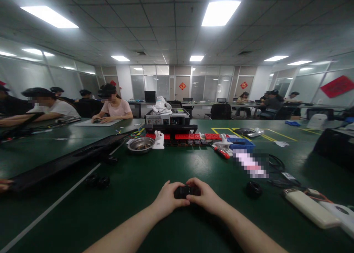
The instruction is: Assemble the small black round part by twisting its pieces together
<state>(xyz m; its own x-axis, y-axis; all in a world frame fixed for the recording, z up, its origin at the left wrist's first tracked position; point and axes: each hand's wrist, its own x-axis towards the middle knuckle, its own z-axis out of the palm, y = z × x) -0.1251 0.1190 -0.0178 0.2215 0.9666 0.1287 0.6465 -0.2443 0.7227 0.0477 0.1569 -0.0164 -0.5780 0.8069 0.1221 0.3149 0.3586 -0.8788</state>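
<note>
Between my hands, low over the green table [155,229], is a small dark object [182,191] with a blocky left part; its kind is too dark to make out. My left hand [169,197] is closed around its left end, thumb in front and fingers behind. From the other side my right hand [204,194] grips the right end, its thumb and fingertips close to the left hand's. Part of the object is hidden by my fingers. A round black piece [253,189] lies to the right, and two similar black pieces [97,180] lie to the left.
A metal bowl [141,145] with small parts stands ahead, beside a white bracket [158,140]. Red-handled pliers [221,152] and a blue bin [240,144] are front right. A power bank [311,208] lies near right. A long black panel [69,160] crosses the left, with co-workers beyond.
</note>
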